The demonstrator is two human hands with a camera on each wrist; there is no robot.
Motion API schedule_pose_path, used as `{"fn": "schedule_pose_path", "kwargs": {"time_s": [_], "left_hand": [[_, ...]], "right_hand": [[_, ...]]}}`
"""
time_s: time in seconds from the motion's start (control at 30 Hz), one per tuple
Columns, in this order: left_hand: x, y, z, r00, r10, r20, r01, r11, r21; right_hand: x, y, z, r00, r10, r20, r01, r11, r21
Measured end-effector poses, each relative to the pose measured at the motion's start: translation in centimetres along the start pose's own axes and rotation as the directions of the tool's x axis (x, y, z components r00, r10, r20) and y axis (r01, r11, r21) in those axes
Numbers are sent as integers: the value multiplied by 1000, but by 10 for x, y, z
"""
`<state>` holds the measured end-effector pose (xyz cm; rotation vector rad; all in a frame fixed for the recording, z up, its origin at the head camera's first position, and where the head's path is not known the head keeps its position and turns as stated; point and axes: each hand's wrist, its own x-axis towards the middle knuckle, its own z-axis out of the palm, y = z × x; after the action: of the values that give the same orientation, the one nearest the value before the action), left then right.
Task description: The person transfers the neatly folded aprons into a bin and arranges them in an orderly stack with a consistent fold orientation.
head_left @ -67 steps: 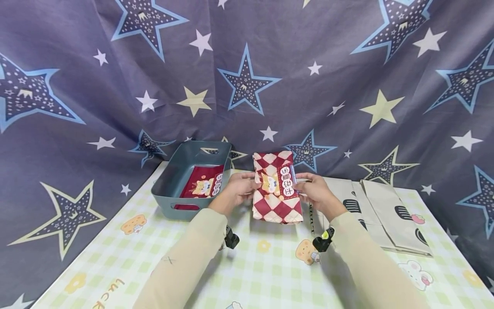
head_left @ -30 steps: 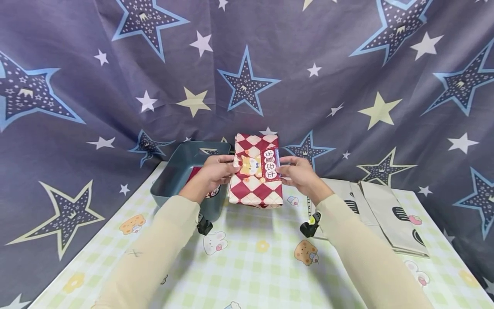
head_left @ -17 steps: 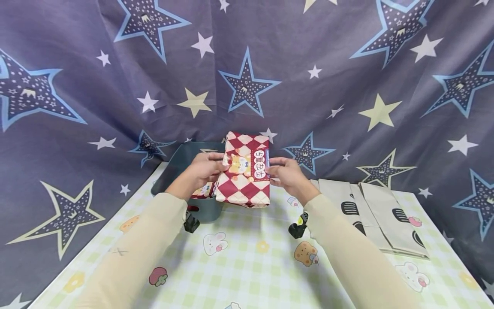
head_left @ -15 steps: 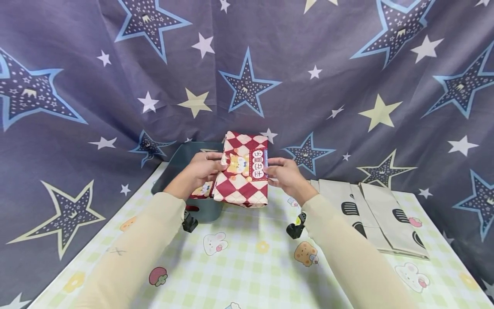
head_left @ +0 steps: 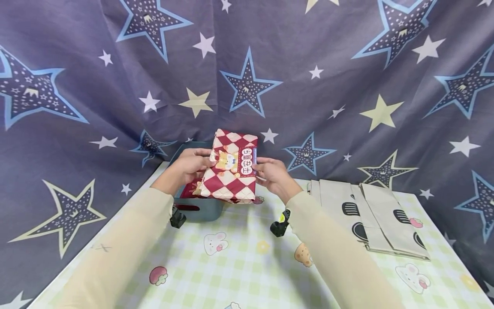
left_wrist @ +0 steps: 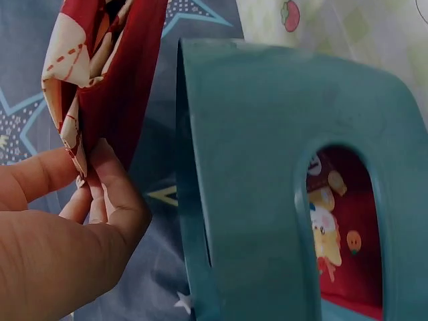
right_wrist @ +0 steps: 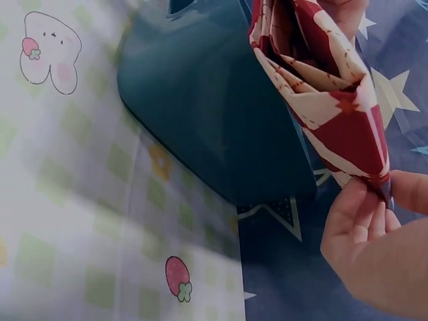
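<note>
A folded red-and-cream diamond-checked cloth (head_left: 229, 187) with a cartoon dog and white lettering is held up, partly over the right side of the blue-green plastic basket (head_left: 208, 210). My left hand (head_left: 191, 164) pinches its left edge; in the left wrist view, thumb and fingers (left_wrist: 120, 194) close on the lower folds. The right hand (head_left: 273, 175) pinches the opposite edge, and the right wrist view shows its fingertips (right_wrist: 358, 207) on the cloth's folded corner. Inside the basket lies a dark red folded cloth (head_left: 188, 191) with a cartoon print, partly hidden by the hand and held cloth.
Folded off-white cloths (head_left: 380, 219) with black motifs lie at the right of the table (head_left: 239, 274), which has a green-checked cover. Behind the table hangs a purple-blue curtain (head_left: 301, 107) with stars. Black wrist cameras (head_left: 279, 224) sit at both cuffs.
Both hands have carried the checked cloth leftward, from the middle of the table to partly over the basket. It rose a little and now tilts. The basket and off-white cloths stayed in place.
</note>
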<state>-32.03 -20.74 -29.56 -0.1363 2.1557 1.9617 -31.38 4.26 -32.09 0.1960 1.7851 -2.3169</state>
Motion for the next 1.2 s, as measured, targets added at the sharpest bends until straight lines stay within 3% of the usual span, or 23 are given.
{"fn": "schedule_pose_path", "kwargs": {"time_s": [0.17,0.5,0.97,1.2], "left_hand": [[-4,3,-8,1000,12,-18,-11,999,31],[-5,4,-32,998,27,-65,-23,997,72],[-1,-5,-57,991,48,-126,-34,993,116],[4,-15,-66,985,47,-168,-27,993,119]], "right_hand": [[2,4,10,999,-24,31,23,999,23],[2,5,26,984,-53,171,35,993,109],[1,22,47,952,-32,304,-72,942,327],[7,27,54,948,-22,318,-63,965,254]]}}
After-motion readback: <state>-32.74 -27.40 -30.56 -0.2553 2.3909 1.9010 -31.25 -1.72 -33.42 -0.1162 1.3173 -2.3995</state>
